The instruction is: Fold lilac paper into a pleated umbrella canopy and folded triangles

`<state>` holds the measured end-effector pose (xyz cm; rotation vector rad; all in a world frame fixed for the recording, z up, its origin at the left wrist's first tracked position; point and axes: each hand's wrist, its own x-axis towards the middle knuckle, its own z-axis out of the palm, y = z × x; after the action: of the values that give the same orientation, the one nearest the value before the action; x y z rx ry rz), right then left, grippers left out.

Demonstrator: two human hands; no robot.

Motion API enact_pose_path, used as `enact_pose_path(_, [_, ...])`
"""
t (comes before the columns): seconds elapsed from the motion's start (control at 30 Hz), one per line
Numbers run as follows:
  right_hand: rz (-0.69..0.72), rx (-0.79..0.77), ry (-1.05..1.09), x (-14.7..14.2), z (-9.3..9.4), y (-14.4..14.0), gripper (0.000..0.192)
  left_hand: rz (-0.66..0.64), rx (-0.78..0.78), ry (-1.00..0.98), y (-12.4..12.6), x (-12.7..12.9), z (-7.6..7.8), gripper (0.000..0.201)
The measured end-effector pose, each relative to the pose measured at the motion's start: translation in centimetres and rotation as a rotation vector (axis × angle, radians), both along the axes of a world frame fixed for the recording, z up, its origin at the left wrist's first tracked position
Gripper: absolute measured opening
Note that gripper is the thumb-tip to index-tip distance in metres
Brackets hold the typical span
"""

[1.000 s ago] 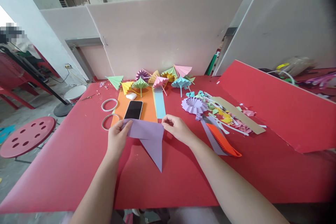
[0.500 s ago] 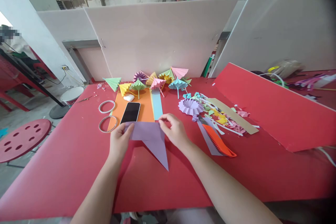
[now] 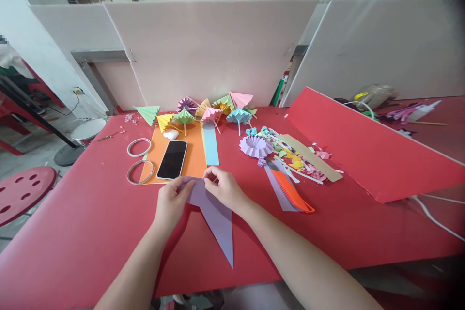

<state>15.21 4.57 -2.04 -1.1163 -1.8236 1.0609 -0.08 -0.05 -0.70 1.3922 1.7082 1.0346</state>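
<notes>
A sheet of purple paper (image 3: 217, 215) is held up between my two hands over the red table, its long pointed end hanging toward me. My left hand (image 3: 171, 202) pinches the sheet's upper left side between thumb and fingers. At its top edge, my right hand (image 3: 223, 188) is closed on the paper with the fingertips together. Just beyond my hands lies a black-screened phone (image 3: 172, 160) on orange paper (image 3: 198, 147). To the right, an orange-handled utility knife (image 3: 291, 189) rests on a purple paper strip (image 3: 279, 193).
Small folded paper umbrellas (image 3: 184, 117) stand in a cluster along the back. Two tape rolls (image 3: 128, 172) lie at left. Right of centre are a pleated lilac paper ring (image 3: 256, 146), paper scraps (image 3: 296, 159) and a cardboard strip (image 3: 312, 157). A red board (image 3: 370, 150) leans at right.
My hands have come closer together, and the purple paper has tilted, its point now lower and nearer me. The whole view has shifted slightly.
</notes>
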Motion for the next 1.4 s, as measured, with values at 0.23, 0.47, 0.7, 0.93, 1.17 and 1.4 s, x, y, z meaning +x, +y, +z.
enact_pose_path(0.23, [-0.024, -0.078, -0.045, 1.1, -0.1, 1.0, 0.004, 0.249, 0.145, -0.019, 0.7, -2.3, 0.0, 0.028])
enact_pose_path(0.47, [-0.06, -0.119, -0.121, 2.1, 0.4, 1.6, 0.005, 0.384, 0.172, -0.093, 1.0, -4.0, 0.0, 0.027])
enact_pose_path(0.7, [-0.225, 0.104, -0.009, 2.3, 0.0, 2.0, 0.014, 0.36, 0.142, -0.179, 1.1, -3.4, -0.2, 0.027])
enact_pose_path(0.93, [-0.036, 0.036, -0.019, 1.9, -0.2, 1.7, 0.013, 0.197, 0.132, -0.094, 0.8, -2.0, -0.3, 0.027])
enact_pose_path(1.17, [0.047, 0.317, -0.212, 1.5, -0.5, 0.9, 0.014, 0.084, 0.586, 0.551, 0.7, -2.3, -0.4, 0.015])
enact_pose_path(1.4, [0.147, 0.546, -0.298, 0.9, -1.2, 0.5, 0.016, -0.26, 0.491, 0.69, 0.2, -1.5, -0.6, 0.021])
